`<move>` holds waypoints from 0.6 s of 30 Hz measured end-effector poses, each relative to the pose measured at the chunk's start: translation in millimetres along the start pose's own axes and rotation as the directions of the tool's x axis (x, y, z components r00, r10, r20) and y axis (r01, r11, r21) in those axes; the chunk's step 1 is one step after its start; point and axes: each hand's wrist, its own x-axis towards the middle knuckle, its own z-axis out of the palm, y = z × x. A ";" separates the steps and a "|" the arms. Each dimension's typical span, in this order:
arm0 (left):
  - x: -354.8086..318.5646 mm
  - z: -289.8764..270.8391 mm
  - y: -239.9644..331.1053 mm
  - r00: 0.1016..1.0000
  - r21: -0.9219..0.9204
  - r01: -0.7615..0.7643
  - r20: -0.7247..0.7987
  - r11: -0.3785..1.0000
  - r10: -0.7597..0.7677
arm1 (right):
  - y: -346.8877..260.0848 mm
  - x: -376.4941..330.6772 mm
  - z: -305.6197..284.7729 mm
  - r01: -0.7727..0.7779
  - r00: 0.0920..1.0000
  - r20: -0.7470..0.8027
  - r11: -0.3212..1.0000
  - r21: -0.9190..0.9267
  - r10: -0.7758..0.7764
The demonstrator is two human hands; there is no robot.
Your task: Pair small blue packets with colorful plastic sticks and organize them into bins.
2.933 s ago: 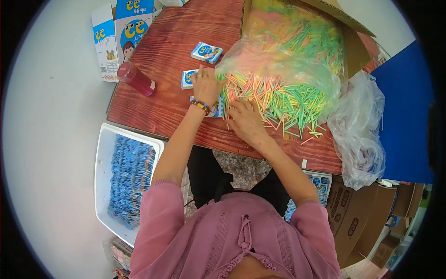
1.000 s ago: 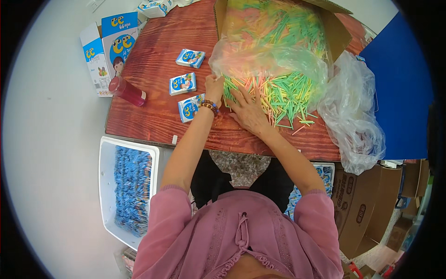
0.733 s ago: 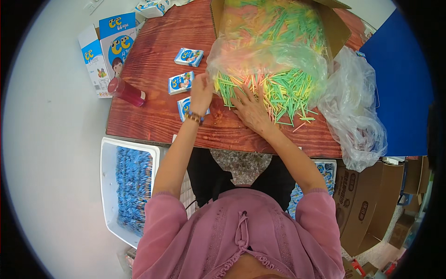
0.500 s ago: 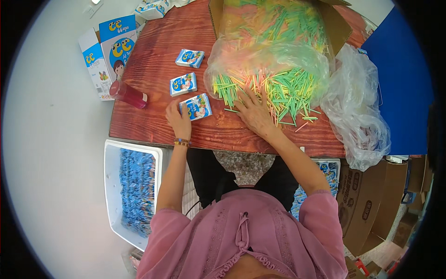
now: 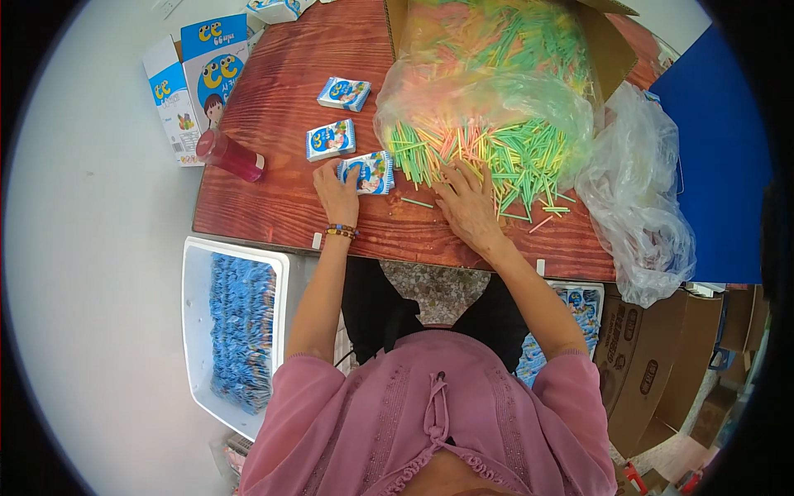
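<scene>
A small blue and white packet (image 5: 374, 173) lies on the wooden table, the nearest of three in a column. My left hand (image 5: 337, 197) grips its left end, thumb over the top. Two like packets, the middle one (image 5: 331, 139) and the far one (image 5: 344, 93), lie beyond it. My right hand (image 5: 473, 217) rests at the near edge of a heap of thin green, yellow and pink sticks (image 5: 529, 161), its fingers apart and slightly bent among them. Whether a stick lies under the fingertips is hidden. The heap spills from a clear plastic bag (image 5: 488, 95).
A cardboard box (image 5: 612, 50) surrounds the bag. Crumpled clear plastic (image 5: 633, 190) hangs over the table's right edge. A pink-red bottle (image 5: 231, 155) lies at the left by an open printed carton (image 5: 186, 87). A white bin (image 5: 194, 331) of blue packets stands below left.
My left hand has slid the near packet a little right and away from me. My right hand has drawn back slightly, its fingers more bent. The view has shifted slightly.
</scene>
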 end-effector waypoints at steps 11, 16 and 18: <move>4.0 5.3 1.5 0.984 -0.007 0.031 -0.174 0.999 -0.032 | -23.2 0.4 -2.1 0.025 0.996 0.081 1.000 0.002 -0.025; 6.0 -0.5 -14.9 0.963 -0.108 0.112 -0.232 0.988 -0.135 | -26.0 -7.0 14.1 0.098 0.984 0.151 0.994 -0.040 -0.091; 4.5 -9.5 -6.6 0.941 -0.485 0.234 -0.103 0.843 -0.321 | -17.3 -10.0 9.5 0.094 0.984 0.155 0.995 -0.038 -0.087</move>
